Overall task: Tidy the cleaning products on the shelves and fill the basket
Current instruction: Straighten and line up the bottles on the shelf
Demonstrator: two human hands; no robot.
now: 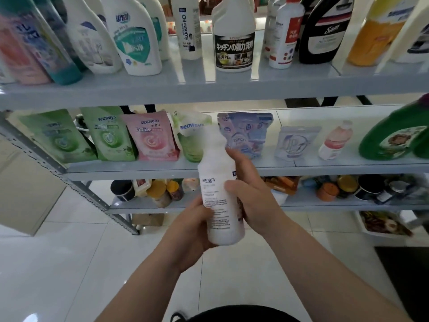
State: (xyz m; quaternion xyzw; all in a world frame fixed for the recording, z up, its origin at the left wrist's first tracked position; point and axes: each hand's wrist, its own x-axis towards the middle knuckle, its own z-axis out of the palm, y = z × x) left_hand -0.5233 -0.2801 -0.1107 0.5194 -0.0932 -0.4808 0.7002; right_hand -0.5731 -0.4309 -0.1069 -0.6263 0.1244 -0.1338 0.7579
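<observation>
both hands hold a white "oil enemy" bottle nearly upright in front of the middle shelf, its blurred neck rising across the row of pouches there and its base hanging below the shelf's front edge. the left hand wraps the lower body from the left with its thumb on the printed label, and the right hand curls its fingers round the bottle's right side a little higher. a matching white bottle stands on the board above the middle shelf, seaways pouches stand on its left half, and a green jug stands at its right end.
</observation>
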